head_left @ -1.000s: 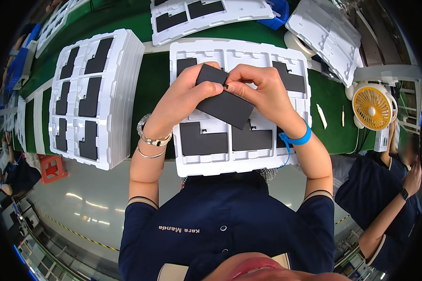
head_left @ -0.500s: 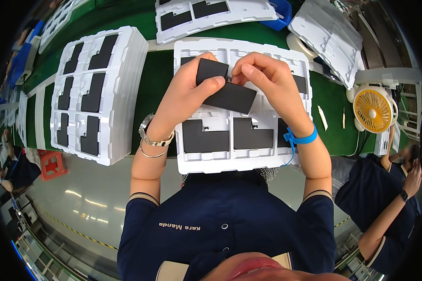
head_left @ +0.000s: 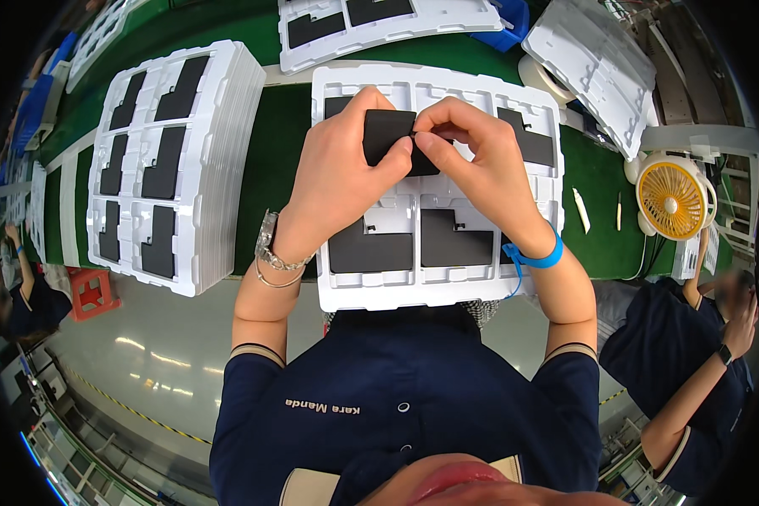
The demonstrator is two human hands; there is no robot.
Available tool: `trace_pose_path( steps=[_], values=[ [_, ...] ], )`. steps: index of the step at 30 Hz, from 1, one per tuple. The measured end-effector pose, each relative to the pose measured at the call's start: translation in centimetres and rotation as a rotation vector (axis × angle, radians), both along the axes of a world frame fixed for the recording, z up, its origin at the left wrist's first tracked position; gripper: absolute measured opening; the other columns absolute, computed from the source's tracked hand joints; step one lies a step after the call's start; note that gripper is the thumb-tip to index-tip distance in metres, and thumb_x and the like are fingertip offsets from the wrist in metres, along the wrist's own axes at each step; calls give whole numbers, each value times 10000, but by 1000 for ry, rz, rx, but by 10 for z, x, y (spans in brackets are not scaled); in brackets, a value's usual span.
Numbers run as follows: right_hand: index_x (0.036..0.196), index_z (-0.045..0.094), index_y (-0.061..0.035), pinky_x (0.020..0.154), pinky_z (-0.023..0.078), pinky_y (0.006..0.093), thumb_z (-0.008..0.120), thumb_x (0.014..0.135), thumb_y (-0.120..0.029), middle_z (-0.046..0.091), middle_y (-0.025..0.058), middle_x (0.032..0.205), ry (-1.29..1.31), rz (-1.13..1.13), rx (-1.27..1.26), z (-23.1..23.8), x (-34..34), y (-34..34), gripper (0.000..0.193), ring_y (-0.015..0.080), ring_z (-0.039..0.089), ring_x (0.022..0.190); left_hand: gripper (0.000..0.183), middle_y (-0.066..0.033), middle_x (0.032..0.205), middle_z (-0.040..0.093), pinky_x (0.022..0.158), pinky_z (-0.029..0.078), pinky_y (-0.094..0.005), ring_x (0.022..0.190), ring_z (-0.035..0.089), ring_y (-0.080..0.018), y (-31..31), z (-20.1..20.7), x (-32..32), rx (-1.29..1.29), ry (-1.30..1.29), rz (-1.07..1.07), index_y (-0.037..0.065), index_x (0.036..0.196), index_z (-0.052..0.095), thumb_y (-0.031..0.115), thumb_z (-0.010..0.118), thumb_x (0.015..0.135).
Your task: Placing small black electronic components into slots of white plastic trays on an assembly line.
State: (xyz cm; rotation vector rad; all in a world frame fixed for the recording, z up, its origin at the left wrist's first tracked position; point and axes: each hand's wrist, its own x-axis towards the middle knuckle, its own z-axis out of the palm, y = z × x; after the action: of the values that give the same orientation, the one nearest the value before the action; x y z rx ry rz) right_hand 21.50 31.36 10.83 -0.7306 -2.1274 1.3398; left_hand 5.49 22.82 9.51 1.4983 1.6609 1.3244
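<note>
My left hand is closed on a flat black L-shaped battery pack, thumb on its face and fingers behind. My right hand pinches at the pack's inner corner, where a small connector sits; the fingertips hide most of it. Both hands are over a white moulded tray at the near edge of the table. Similar black packs lie in its pockets, among them one at the lower left, one at the lower middle and one at the upper right.
To the left stands a tall stack of white trays, its top one filled with black packs. Another loaded tray lies beyond. At right are a pale tube, a thin tool, a yellow fan and a co-worker.
The battery pack has turned from a slant to nearly level. My right hand has moved left, its fingers now pinching at the inner corner.
</note>
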Motion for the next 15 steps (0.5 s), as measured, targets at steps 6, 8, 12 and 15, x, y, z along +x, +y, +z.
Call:
trace_pose_path(
  steps=[6,8,12,15],
  values=[
    [889,643,7,696,514,300,659,835,-71,668,88,788,46,-27,72,-8,-1,2,96,195,658,747,209,-87,621,580,518,448,-320,519,565,-211,1,-1,1,-6,17,-15,40,878,510,143,666,785],
    [889,643,8,692,511,298,659,836,-70,667,90,786,33,-33,59,-8,-1,2,96,194,656,744,209,-87,622,579,518,448,-321,519,566,-213,0,-1,0,-13,8,-14,39,878,509,142,666,786],
    [892,644,7,655,505,297,656,838,-61,666,84,780,70,-24,58,-11,-1,3,87,184,641,733,211,-90,622,575,518,447,-322,519,566,-220,0,0,0,-54,-34,-15,34,878,505,139,664,788],
    [888,641,6,626,501,283,653,840,-57,659,73,771,72,-29,34,-12,-1,2,80,167,629,730,217,-92,623,573,521,448,-324,522,563,-223,0,0,0,-69,-40,-18,33,881,503,143,667,790]
  ],
)
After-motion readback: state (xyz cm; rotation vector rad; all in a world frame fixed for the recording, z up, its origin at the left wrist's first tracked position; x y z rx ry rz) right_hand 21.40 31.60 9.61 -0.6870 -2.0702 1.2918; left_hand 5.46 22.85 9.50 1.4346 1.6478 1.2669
